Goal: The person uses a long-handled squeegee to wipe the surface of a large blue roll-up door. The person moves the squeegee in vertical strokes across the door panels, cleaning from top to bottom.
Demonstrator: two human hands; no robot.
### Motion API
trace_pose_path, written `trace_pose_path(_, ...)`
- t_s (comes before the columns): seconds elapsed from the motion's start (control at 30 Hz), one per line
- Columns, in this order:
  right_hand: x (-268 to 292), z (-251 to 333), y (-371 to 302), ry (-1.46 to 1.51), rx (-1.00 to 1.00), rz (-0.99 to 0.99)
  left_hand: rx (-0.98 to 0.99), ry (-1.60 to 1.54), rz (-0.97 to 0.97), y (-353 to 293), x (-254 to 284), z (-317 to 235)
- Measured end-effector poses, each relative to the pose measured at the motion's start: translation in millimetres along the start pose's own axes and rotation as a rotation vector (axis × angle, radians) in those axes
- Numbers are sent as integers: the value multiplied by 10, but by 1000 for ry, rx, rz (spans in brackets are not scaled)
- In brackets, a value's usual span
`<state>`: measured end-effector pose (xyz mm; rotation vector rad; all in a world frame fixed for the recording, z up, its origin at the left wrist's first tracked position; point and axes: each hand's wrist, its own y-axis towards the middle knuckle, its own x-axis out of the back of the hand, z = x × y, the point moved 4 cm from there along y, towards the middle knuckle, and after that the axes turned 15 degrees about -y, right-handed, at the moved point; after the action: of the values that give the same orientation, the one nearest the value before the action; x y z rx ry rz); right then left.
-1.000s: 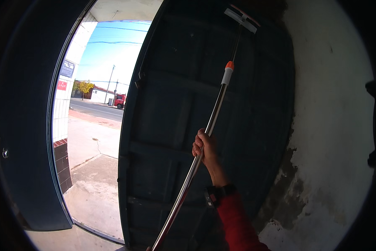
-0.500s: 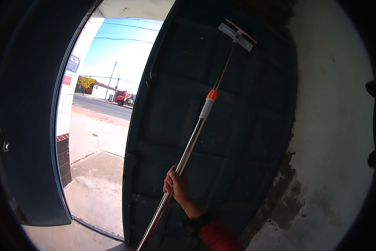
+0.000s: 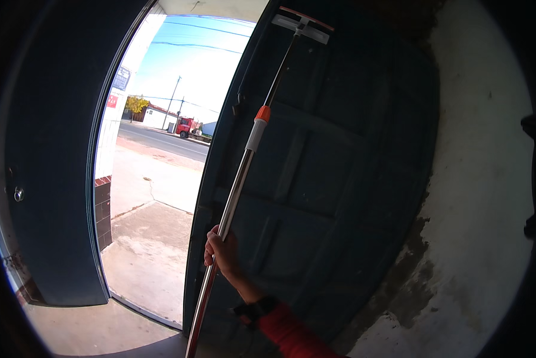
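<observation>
My right hand [image 3: 220, 253] is closed round the silver pole of a long-handled squeegee [image 3: 237, 179]; its red-sleeved arm, with a dark band at the wrist, comes in from the lower right. The pole slants up, with a grey and orange collar [image 3: 259, 122] where a thinner rod begins. At the top is a wide pale squeegee head [image 3: 313, 33] with a reddish edge strip. It is up against or just in front of the upper part of a dark panelled door [image 3: 339, 179]; whether it touches I cannot tell. The pole's lower end runs out of view. My left hand is not in view.
Left of the panelled door is an open doorway onto sunlit paving [image 3: 152, 230], a road and a red truck [image 3: 186, 127]. Another dark door leaf [image 3: 56, 179] with a round lock stands further left. A pale wall [image 3: 476, 197] with peeling patches borders the right side.
The squeegee head has moved up and left across the dark door, and my right hand has shifted left with the pole. The view has turned slightly.
</observation>
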<state>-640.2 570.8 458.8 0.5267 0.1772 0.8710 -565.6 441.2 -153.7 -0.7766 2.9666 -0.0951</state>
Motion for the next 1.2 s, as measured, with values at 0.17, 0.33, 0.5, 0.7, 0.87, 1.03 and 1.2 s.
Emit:
trace_pose_path(0.17, 259, 106, -121, -27, 46, -34, 168, -130, 88, -197, -240, -203)
trace_pose_path(0.33, 757, 196, -284, -6, 67, -38, 146, -159, 207, -240, -566, -362)
trace_pose_path(0.5, 1464, 394, -430, 6, -20, -157, 69, 36, 152, -43, -855, -560)
trace_pose_path(0.7, 2212, 903, -582, 1, 175, -218, 17, -18, 228, -175, -1582, -984)
trace_pose_path(0.87, 2158, 708, -976, -25, -33, -75, -46, -69, 157, -547, -1699, -917)
trace_pose_path(1.03, 2450, 967, -850, 25, 119, -93, -113, -18, 127, -504, -1976, -1030)
trace_pose_path(1.2, 2450, 1031, -967, 10, 133, -99, 22, -109, 107, -611, -2093, -963)
